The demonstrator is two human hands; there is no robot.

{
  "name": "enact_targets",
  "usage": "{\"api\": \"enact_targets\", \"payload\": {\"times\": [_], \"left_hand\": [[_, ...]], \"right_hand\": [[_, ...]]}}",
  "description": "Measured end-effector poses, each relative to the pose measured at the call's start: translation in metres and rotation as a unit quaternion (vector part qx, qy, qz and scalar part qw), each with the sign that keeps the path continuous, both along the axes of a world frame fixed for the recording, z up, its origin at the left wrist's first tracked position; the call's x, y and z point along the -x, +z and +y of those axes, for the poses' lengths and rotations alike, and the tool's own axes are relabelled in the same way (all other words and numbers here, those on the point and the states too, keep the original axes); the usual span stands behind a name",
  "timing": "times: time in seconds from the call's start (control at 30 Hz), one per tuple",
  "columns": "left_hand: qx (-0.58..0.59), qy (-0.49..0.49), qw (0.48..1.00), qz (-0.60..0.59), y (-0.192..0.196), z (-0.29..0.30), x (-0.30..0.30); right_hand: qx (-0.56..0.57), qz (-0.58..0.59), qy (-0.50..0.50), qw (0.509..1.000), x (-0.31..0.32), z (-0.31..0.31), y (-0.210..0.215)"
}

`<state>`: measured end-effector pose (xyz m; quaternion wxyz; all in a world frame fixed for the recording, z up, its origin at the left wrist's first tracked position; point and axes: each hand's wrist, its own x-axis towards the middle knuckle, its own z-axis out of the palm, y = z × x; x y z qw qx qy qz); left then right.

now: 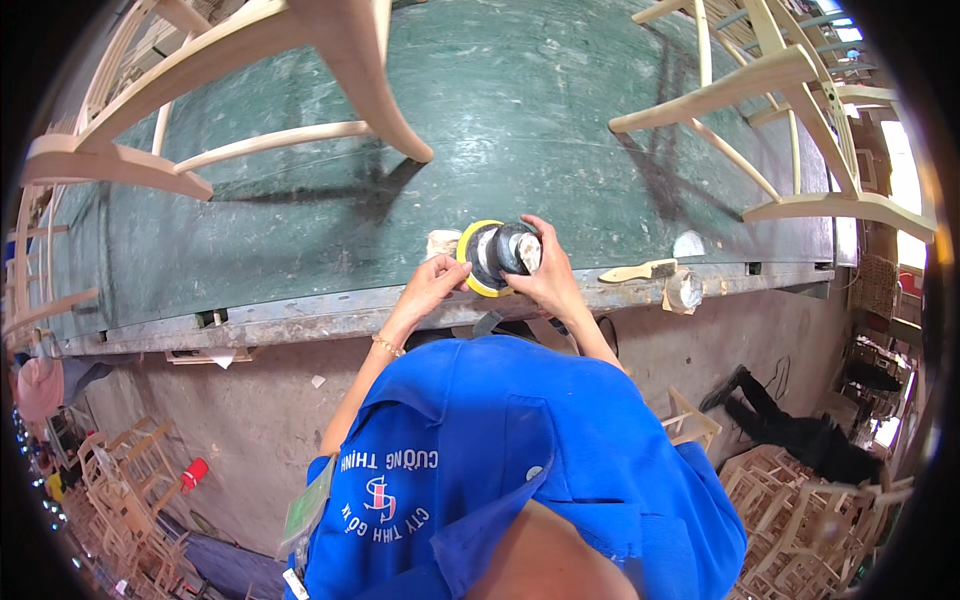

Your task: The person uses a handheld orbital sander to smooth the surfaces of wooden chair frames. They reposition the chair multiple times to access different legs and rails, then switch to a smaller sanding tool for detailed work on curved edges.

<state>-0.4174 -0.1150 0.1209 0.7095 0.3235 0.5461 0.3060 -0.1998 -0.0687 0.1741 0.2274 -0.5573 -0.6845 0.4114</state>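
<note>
My right hand [554, 277] is gripping the orbital sander [490, 255] by its body [512, 247], seemingly steadying it while my left hand [432, 283] is pinching its yellow rim [466, 240].

The tabletop [520, 190] carries, along its near edge, one sander [488, 263], one brush [638, 271], one pale roll or cup [684, 291], one pale half-disc [688, 244] and one crumpled pale piece [441, 243]. Two hands, one left hand [432, 287] and one right hand [554, 282], are there. Toward the left end stands at least one chair frame [345, 60]; toward the right end, at least one more. One red object [194, 474] shows beyond.
</note>
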Motion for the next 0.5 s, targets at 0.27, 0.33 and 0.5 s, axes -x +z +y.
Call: {"api": "enact_targets", "payload": {"times": [0.27, 0.33, 0.5], "left_hand": [[-0.030, 0.074, 0.994, -0.076, -0.003, 0.007, 0.058], [-0.024, 0.061, 0.995, -0.074, -0.002, 0.012, 0.067], [-0.044, 0.035, 0.995, -0.080, -0.013, 0.015, 0.081]], "right_hand": [[0.010, 0.022, -0.017, 1.000, 0.044, -0.042, -0.009], [-0.043, 0.028, -0.016, 0.999, 0.050, -0.053, -0.020], [-0.112, 0.022, -0.008, 0.993, 0.065, -0.072, -0.007]]}}
